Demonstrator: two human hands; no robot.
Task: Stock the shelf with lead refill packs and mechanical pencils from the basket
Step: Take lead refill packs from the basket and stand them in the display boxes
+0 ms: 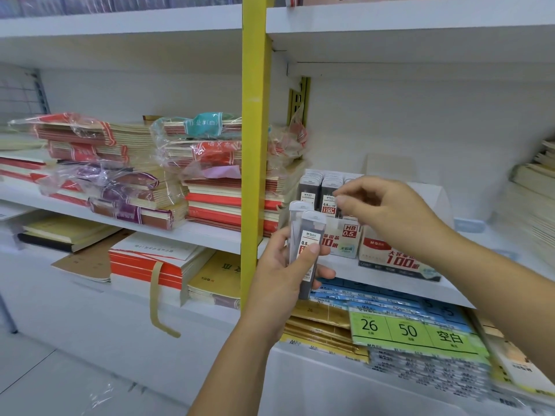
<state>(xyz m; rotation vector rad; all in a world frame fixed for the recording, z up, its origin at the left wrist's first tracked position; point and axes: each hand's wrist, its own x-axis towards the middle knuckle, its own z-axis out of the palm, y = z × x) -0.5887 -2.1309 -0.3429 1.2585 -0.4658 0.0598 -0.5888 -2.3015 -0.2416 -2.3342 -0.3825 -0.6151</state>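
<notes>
My left hand (282,265) grips a few clear lead refill packs (306,235) with dark leads and white-red labels, held upright in front of the white shelf (354,274). On that shelf stands a white display box (342,238) marked HB 0.5, with rows of refill packs (327,190) standing in it. My right hand (387,211) hovers over the box, its thumb and fingers pinched at the top of one pack there. A second display box (396,259) marked 100 stands to the right. No basket or mechanical pencils are in view.
A yellow upright post (255,145) divides the shelving. Left of it lie stacks of plastic-wrapped exercise books (120,169). Below the shelf are blue and green notebook packs (414,328). More paper stacks (534,193) fill the far right.
</notes>
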